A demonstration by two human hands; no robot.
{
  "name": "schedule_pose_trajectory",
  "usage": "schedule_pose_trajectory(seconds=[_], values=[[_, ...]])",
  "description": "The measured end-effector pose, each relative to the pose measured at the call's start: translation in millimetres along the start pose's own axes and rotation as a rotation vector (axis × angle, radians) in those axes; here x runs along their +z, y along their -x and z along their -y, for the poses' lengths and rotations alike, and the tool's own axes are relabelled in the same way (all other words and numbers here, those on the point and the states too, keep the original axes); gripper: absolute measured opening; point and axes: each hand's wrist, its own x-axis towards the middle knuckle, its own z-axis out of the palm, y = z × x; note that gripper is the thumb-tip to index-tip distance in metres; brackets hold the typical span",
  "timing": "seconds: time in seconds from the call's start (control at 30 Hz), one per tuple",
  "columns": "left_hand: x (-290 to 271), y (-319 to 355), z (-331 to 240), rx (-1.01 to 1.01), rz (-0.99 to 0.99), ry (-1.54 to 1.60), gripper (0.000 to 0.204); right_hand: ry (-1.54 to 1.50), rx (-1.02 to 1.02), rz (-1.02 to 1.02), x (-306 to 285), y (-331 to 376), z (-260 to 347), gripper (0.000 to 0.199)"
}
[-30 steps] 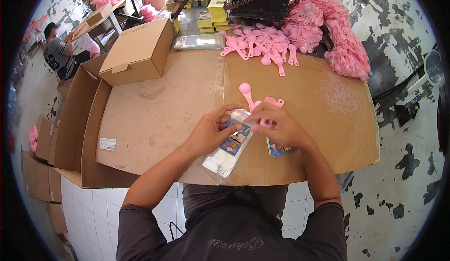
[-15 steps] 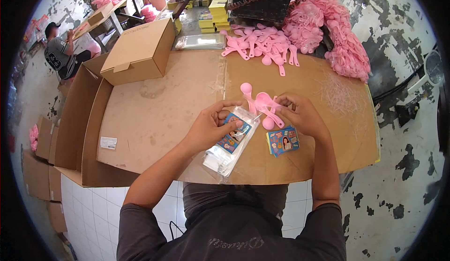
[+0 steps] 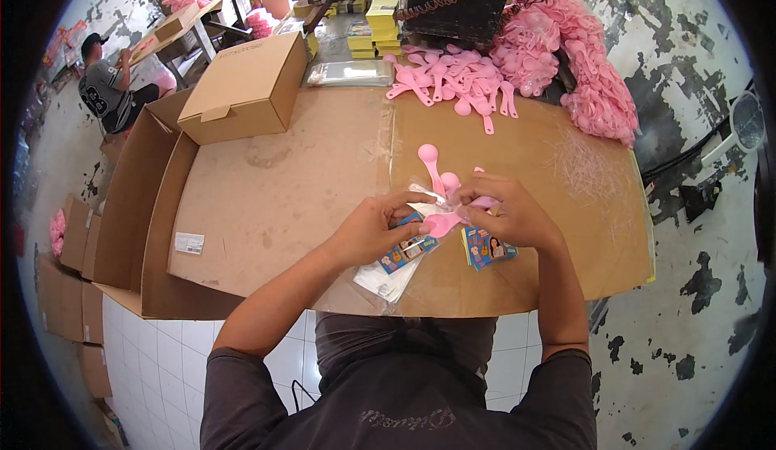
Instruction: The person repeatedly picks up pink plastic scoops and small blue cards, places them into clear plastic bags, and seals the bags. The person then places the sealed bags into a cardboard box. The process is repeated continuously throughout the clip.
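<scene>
My left hand (image 3: 381,228) pinches the open end of a clear plastic bag (image 3: 390,282). A blue printed card (image 3: 406,249) lies in or against this bag; which of the two I cannot tell. In the fingers of my right hand (image 3: 503,211) is a pink spoon (image 3: 440,223), its bowl at the bag's mouth beside my left fingertips. My right hand covers much of its handle. Beyond my hands lies another pink spoon (image 3: 428,156), bowl pointing away. A small stack of blue printed cards (image 3: 490,248) sits just under my right wrist.
A heap of pink spoons (image 3: 453,78) lies at the table's far side, with bagged pink spoons (image 3: 594,86) to its right. A closed cardboard box (image 3: 242,86) and clear bags (image 3: 349,73) stand far left. An open carton (image 3: 153,232) borders the table. A person (image 3: 105,86) sits beyond.
My right hand has lifted the pink spoon and brought it left and nearer, to the bag's mouth. The fingers of my left hand have shifted along the bag's open end.
</scene>
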Motion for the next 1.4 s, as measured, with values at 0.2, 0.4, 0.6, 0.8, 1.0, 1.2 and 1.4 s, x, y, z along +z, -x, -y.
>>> schedule_pose_trajectory(seconds=[0.2,0.4,0.6,0.8,1.0,1.2,1.4], values=[[3.1,0.2,8.5,0.198,0.019,0.091,0.042,-0.708,0.022,0.072,33.8,-14.0,29.4,0.05],[-11.5,9.2,-10.0,-0.002,0.257,0.25,0.048,-0.633,-0.049,0.033,8.9,-9.1,38.4,0.038],[-2.6,8.5,-1.1,0.347,0.01,0.244,0.046,-0.132,-0.349,-0.222,-2.0,-18.5,90.2,0.01],[1.8,19.5,-32.3,0.413,-0.06,-0.204,0.058,0.323,-0.216,-0.363,-18.3,-14.8,105.2,0.009],[18.4,23.8,-39.3,0.422,-0.091,-0.285,0.057,0.166,-0.09,-0.331,-12.8,-14.6,117.9,0.016],[24.8,18.9,-48.0,0.36,-0.122,-0.003,0.04,0.229,-0.165,-0.403,-8.3,-14.2,104.1,0.019],[28.3,21.0,-50.9,0.26,-0.214,-0.104,0.039,0.671,-0.44,-0.638,1.9,-15.7,101.2,0.022]])
